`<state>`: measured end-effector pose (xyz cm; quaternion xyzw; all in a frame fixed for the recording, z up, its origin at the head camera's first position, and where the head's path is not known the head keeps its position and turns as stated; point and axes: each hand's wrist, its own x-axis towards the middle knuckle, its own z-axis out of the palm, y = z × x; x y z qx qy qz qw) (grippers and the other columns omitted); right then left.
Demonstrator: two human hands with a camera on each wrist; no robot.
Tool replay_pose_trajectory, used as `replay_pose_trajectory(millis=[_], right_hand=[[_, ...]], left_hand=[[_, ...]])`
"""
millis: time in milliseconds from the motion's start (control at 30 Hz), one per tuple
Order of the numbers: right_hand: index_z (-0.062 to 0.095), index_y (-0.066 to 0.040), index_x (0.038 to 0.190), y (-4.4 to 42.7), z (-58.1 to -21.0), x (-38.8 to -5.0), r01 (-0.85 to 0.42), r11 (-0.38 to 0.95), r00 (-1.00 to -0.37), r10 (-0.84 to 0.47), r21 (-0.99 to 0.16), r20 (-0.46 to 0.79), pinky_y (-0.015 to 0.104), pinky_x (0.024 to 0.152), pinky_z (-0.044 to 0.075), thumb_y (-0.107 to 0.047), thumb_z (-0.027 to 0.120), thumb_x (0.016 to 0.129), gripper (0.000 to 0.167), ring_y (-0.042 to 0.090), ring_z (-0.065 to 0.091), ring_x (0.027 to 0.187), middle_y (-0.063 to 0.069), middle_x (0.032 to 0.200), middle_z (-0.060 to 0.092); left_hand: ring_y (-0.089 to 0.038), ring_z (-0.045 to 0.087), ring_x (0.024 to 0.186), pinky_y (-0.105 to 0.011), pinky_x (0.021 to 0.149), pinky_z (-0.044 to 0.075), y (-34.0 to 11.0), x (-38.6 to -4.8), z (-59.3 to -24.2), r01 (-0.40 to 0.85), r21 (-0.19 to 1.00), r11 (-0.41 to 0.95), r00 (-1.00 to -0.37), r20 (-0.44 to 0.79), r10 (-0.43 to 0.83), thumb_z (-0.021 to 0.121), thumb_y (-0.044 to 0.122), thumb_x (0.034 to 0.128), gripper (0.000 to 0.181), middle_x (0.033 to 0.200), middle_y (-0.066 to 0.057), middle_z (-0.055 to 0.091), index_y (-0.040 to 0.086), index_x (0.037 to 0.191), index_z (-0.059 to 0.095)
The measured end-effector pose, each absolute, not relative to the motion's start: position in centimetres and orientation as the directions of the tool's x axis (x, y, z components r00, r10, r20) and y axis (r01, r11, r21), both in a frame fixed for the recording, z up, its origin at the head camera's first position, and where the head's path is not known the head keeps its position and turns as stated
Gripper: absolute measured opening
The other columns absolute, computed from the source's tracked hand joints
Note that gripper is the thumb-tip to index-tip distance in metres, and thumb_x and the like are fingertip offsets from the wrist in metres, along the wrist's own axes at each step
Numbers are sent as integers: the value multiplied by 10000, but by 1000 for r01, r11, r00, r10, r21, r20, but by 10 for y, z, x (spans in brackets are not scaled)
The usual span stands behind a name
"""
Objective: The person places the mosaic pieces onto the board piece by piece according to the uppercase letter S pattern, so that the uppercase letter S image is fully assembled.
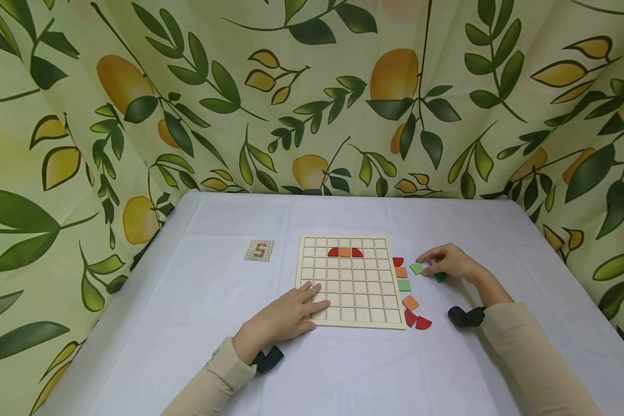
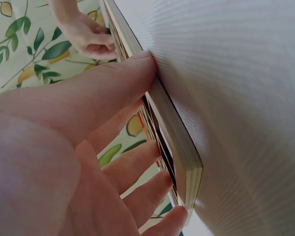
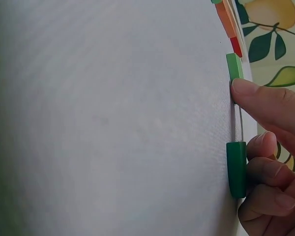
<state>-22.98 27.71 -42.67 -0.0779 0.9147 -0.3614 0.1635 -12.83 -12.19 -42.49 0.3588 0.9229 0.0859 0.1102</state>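
Observation:
A wooden grid board (image 1: 351, 294) lies on the table, bearing an orange square (image 1: 345, 252) between two red quarter-round pieces (image 1: 357, 252). My left hand (image 1: 286, 315) rests spread on its lower left corner; in the left wrist view the thumb of that hand (image 2: 54, 142) presses the board's side edge (image 2: 173, 120). Right of the board, my right hand (image 1: 453, 261) holds a light green tile (image 1: 416, 268) at the fingertips. In the right wrist view the hand (image 3: 280, 105) has its thumb on the light green tile (image 3: 233, 65), other fingers bent beside a dark green piece (image 3: 236, 169).
Along the board's right side lie a red piece (image 1: 398, 262), orange tiles (image 1: 401, 272), another light green tile (image 1: 404, 285) and two red pieces (image 1: 423, 323) near the lower corner. A small pattern card (image 1: 259, 251) lies left of the board. Patterned cloth (image 1: 312, 115) hangs behind.

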Motion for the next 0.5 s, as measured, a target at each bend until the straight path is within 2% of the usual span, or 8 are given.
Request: replay_pose_trajectory(millis=[500], right_hand=[[711, 37, 1065, 277, -430, -233, -15, 742, -942, -235, -670, -240, 215, 581, 348, -181, 787, 789, 359, 131, 444, 730, -34, 678, 493]], left_hand=[[-339, 271, 1489, -483, 1196, 323, -122, -127, -424, 639, 245, 729, -719, -145, 680, 563, 287, 969, 497, 1579, -134, 330, 215, 1449, 456]])
